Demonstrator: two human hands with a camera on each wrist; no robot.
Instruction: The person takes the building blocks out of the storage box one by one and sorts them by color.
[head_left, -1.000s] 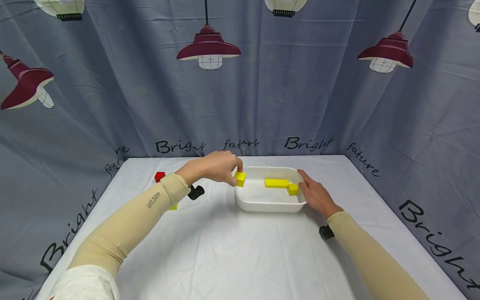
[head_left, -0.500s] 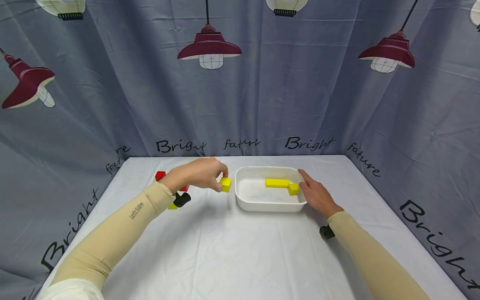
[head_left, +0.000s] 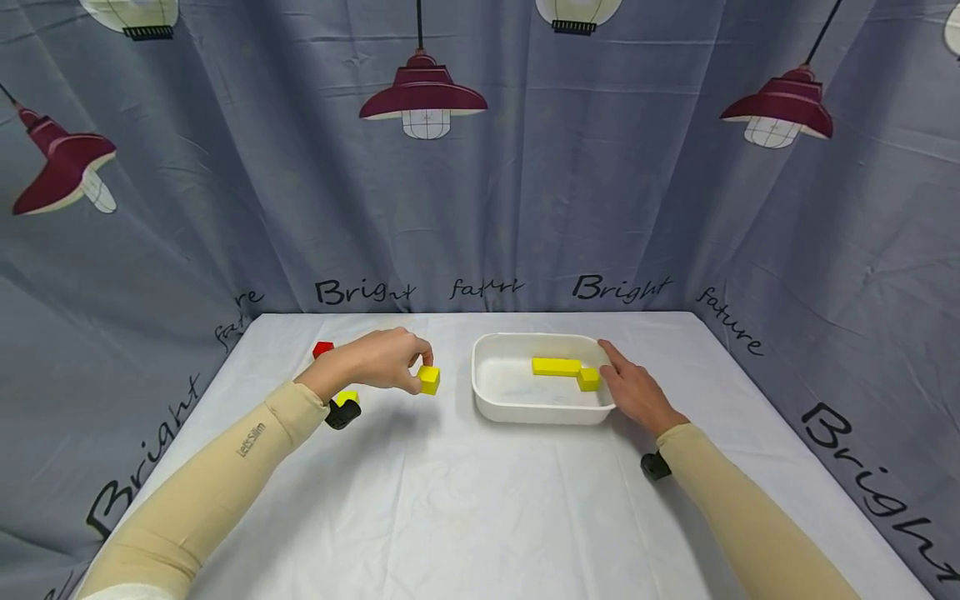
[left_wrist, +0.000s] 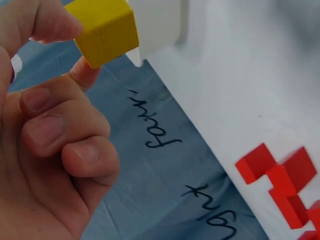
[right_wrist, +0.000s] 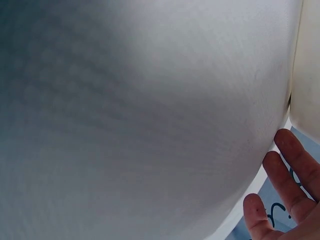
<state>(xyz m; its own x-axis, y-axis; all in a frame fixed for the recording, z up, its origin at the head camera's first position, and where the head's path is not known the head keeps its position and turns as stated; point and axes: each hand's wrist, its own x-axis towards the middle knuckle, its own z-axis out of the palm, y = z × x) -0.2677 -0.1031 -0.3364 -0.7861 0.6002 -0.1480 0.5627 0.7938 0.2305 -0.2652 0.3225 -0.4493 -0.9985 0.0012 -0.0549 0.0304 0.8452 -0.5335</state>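
My left hand [head_left: 386, 358] pinches a yellow cube [head_left: 429, 380] between thumb and index finger, to the left of a white plastic tray [head_left: 543, 412]. The left wrist view shows the cube [left_wrist: 107, 37] at the fingertips, with the other fingers folded toward the palm. At the tray's right end my right hand [head_left: 636, 390] holds the rim, the thumb reaching over the edge. Inside the tray lie a long yellow block [head_left: 556, 367] and a yellow cube [head_left: 588, 380]. Outstretched fingers [right_wrist: 285, 187] of the right hand show beside the tray wall [right_wrist: 307, 75].
Behind the left forearm a red block [head_left: 322, 349] peeks out, and several red blocks [left_wrist: 290, 175] show in the left wrist view. Another yellow piece [head_left: 347, 397] is partly hidden by the black wrist camera [head_left: 342, 415]. A white cloth covers the table [head_left: 480, 508]; a printed curtain hangs behind.
From the tray's left rim, my left hand has moved left and a little nearer with the yellow cube still pinched. My right hand and the tray have stayed in place.
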